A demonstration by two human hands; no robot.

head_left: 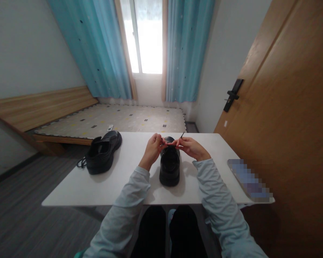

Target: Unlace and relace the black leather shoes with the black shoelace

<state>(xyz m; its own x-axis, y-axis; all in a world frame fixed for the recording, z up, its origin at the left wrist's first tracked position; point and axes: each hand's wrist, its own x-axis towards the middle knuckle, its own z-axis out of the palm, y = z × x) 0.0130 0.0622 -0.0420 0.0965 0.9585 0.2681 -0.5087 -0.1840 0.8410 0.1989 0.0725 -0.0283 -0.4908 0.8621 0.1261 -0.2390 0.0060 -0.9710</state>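
Observation:
A black shoe (169, 168) stands on the white table in front of me, its heel toward me and its toe pointing away. My left hand (153, 147) is closed at the left of its front part, fingers pinched around a dark lace. From the right, my right hand (190, 147) pinches the same lace, and a dark lace tip (182, 134) sticks up above its fingers. The fingertips of both hands nearly meet over the shoe. Most of the lacing is hidden by my fingers.
A second black shoe (102, 152) sits at the table's left, with a black lace loop (81, 163) over the edge. A flat, pixelated object (249, 181) lies on the right of the white table (118, 190). Beyond is a bed (123, 118); a wooden door (282, 118) stands right.

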